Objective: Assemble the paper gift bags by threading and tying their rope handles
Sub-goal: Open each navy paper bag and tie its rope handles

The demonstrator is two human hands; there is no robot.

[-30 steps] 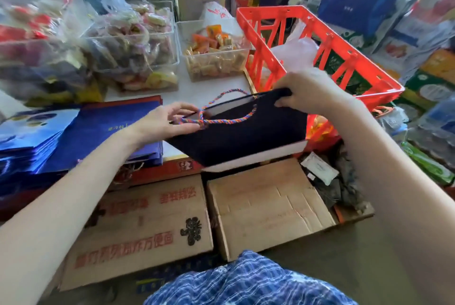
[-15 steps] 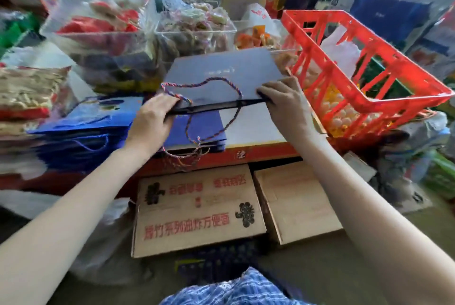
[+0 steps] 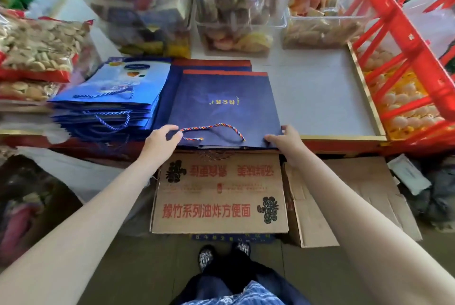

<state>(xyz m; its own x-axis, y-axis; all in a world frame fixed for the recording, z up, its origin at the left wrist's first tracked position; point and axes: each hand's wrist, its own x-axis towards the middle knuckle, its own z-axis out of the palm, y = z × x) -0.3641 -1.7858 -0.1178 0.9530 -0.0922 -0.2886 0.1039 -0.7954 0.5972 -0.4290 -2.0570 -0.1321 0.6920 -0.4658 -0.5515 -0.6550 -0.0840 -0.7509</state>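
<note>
Two hands: I see both at the near edge of the top navy gift bag [image 3: 222, 105], one at each lower corner.
Left hand [image 3: 157, 143]: fingers curled at the bag's near left corner, right by the loose end of the rope handle [image 3: 213, 129]; it looks to me like a pinch on the bag edge, though the blur makes that hard to confirm.
Right hand [image 3: 286, 143]: thumb on top of the near right corner, fingers tucked beneath, gripping the paper.
Navy gift bag: flat, matte dark-blue paper, rectangular, with a red band along the far edge and small gold lettering mid-face; it lies on a pile of like bags at the table's front edge.
Rope handle: twisted cord of red, blue and yellow strands, arching across the bag's near end between my two hands.
Glossy blue bags [image 3: 110, 97]: a shiny printed stack just left of the navy pile, with dark-blue cord handles.
Table [image 3: 317, 97]: pale, smooth top with a gold-edged red rim.
Clear tubs [image 3: 242, 6]: hard transparent boxes of wrapped snacks along the far side.
Red crate [image 3: 403, 41]: open plastic lattice on the right.
Cardboard box [image 3: 219, 193]: flattened brown board with red print, below the table.
</note>
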